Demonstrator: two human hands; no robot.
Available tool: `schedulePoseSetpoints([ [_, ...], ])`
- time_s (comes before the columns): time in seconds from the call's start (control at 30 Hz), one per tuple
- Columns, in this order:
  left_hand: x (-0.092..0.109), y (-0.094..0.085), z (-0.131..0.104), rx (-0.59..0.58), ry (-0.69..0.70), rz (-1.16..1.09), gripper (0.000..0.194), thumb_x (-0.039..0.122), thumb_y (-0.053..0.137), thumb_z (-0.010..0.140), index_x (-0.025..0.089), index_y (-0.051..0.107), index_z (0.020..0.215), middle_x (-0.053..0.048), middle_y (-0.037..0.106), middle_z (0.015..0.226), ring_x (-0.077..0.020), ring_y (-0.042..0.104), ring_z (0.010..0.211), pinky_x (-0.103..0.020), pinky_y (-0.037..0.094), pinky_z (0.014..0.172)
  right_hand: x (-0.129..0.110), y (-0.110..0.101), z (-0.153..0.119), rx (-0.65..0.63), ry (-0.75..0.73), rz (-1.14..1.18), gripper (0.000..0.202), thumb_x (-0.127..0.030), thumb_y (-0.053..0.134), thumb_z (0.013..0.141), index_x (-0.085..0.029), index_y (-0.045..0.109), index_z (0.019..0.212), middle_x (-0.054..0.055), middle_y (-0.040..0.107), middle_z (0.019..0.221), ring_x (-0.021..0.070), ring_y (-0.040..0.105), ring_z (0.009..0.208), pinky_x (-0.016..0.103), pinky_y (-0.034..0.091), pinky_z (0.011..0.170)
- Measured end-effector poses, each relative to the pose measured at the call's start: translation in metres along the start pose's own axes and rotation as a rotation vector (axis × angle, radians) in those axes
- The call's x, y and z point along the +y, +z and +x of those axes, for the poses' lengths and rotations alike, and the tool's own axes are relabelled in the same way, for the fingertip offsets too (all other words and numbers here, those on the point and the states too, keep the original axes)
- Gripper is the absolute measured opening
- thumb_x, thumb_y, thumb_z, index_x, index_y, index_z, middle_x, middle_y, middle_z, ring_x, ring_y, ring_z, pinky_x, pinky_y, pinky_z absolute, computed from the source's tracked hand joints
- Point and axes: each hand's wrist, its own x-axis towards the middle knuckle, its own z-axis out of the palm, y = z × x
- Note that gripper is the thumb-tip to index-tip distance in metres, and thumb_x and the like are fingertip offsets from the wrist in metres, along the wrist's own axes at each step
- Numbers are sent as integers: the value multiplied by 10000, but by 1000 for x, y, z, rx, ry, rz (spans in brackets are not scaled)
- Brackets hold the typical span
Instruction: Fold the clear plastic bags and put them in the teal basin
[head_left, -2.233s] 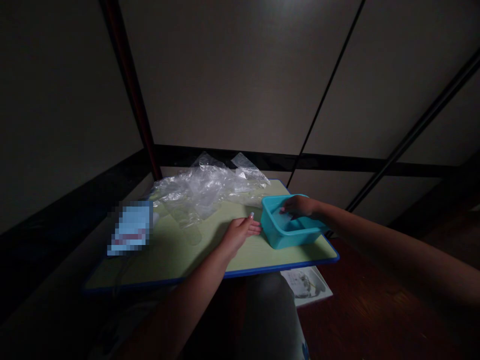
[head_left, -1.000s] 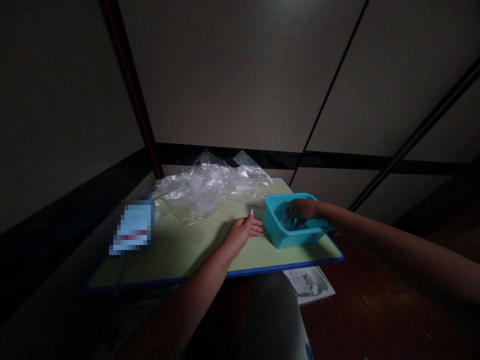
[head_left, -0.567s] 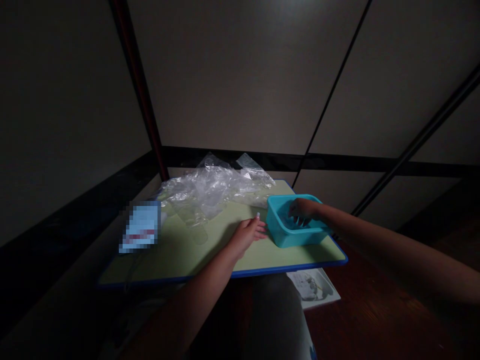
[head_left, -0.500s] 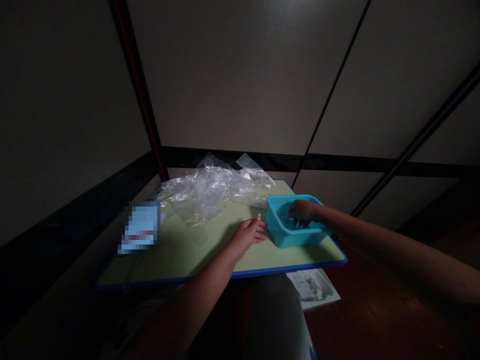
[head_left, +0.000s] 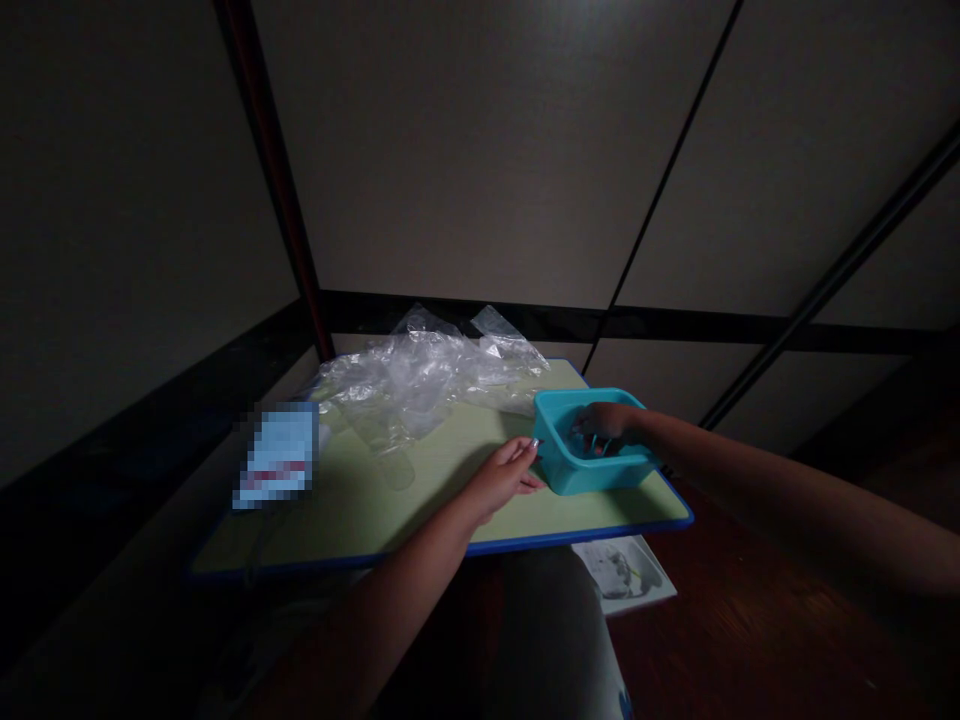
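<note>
A turquoise plastic basin (head_left: 600, 478) stands at the right end of a small pale-yellow table (head_left: 330, 520) with a blue edge. My right hand (head_left: 609, 425) reaches down into it, fingers bent and pinched low inside. What they grip is too dark to make out; some clear, bluish material shows beside the fingertips. Beside the basin's left wall is my left hand (head_left: 506, 475), its thumb raised and its fingers apart, holding nothing visible. The thumb tip is at the wall, though contact cannot be made out.
Crumpled clear plastic bags (head_left: 427, 375) cover the back left of the table. A blurred-out light-blue item (head_left: 277, 455) is at the left edge. Wall panels (head_left: 465, 180) rise behind. A white printed box or sheet (head_left: 630, 575) lies below the table's right front.
My left hand has shifted slightly right, its thumb coming up to the basin's wall. My right hand has moved a little within the basin, its fingers still bent.
</note>
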Motion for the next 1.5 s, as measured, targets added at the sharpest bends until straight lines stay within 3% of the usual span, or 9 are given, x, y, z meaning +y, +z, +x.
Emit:
schedulePoseSetpoints([
  [0.3,-1,3,1,-3,-10,44,521,498,525,855,191,437,1267,-113,577,1118,-127,645,745,-264,483,715,5,-6,0,29,-47,16,252,-216,363,907,-140,582,1006,63,645,769,110,573,536,271,492,554],
  [0.5,-6,2,3,13,22,72,545,498,548,840,180,452,1272,-111,598,1101,-140,645,765,-274,488,731,19,-20,5,95,-105,-202,276,-187,514,823,-152,598,1084,45,633,672,146,576,510,272,461,508],
  [0.77,-12,0,7,44,87,84,490,481,591,814,192,524,1205,-68,636,1034,-123,630,725,-259,496,707,12,-12,-1,108,-204,-434,317,-139,562,772,-182,658,1071,9,613,600,127,541,471,233,424,480],
  [0.97,-8,-6,1,134,176,147,398,430,529,860,174,555,1163,-87,610,1099,-125,628,739,-255,494,698,-8,-14,-51,328,-419,-506,377,-360,466,882,-185,575,1198,114,670,1005,216,630,824,300,479,703],
  [1.03,-4,-14,-7,174,232,251,350,382,503,876,156,573,1134,-87,624,1061,-140,617,777,-263,490,718,-8,-4,-74,427,-565,-510,472,-492,422,887,-196,549,1232,110,673,1006,227,640,822,325,495,720],
  [1.13,6,-37,-21,222,358,506,279,351,501,873,167,620,1046,-68,643,992,-168,600,854,-276,481,764,7,25,-97,620,-748,-602,529,-560,456,849,-230,546,1253,126,582,1224,281,584,1040,412,474,864],
  [1.27,28,-84,-34,322,543,953,237,333,512,869,200,639,1019,-72,622,1039,-207,550,1017,-321,415,927,36,66,-91,860,-921,-712,548,-546,493,834,-364,437,1348,98,570,1243,295,572,1055,452,491,830],
  [1.4,43,-131,-38,549,476,1277,235,318,514,865,191,631,1025,-85,602,1056,-232,502,1060,-359,373,970,50,83,-67,1008,-914,-766,457,-451,420,889,-397,434,1343,93,589,1208,295,567,1040,477,456,845],
  [1.5,41,-150,-40,752,347,1375,250,298,514,861,173,614,1053,-99,586,1075,-244,483,1074,-373,359,971,50,79,-52,1048,-871,-781,447,-413,387,902,-363,446,1342,106,590,1197,305,552,1048,493,424,857],
])
